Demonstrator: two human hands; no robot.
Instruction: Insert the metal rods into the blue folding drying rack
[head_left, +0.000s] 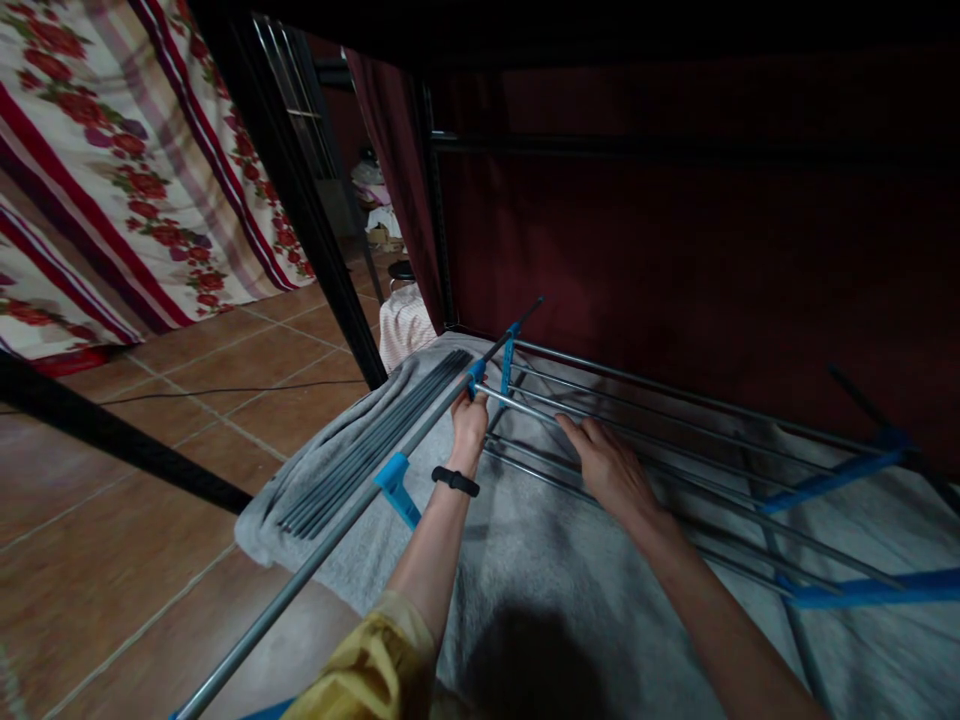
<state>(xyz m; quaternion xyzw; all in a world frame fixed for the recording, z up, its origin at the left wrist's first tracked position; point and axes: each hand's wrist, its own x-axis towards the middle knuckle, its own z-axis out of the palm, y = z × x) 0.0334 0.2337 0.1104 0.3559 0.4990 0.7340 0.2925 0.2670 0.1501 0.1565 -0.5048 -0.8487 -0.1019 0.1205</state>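
Observation:
A rack frame of grey metal tubes point(352, 505) and blue plastic brackets point(395, 485) spans the view over a grey blanket. My left hand point(470, 415) is closed around a blue connector point(477, 374) on the long left tube; its fingertips are partly hidden. My right hand point(604, 460) grips a thin metal rod point(525, 404), with the thumb laid along it. That rod's near end meets the blue connector beside my left hand. Further rods run to blue brackets point(862, 590) on the right.
Several loose grey rods point(375, 445) lie side by side on the blanket point(480, 560), left of the frame. Black metal posts point(300, 200) stand at the left. A flowered curtain point(135, 170) hangs beyond the tiled floor point(187, 400), and a dark red cloth point(637, 250) forms the back.

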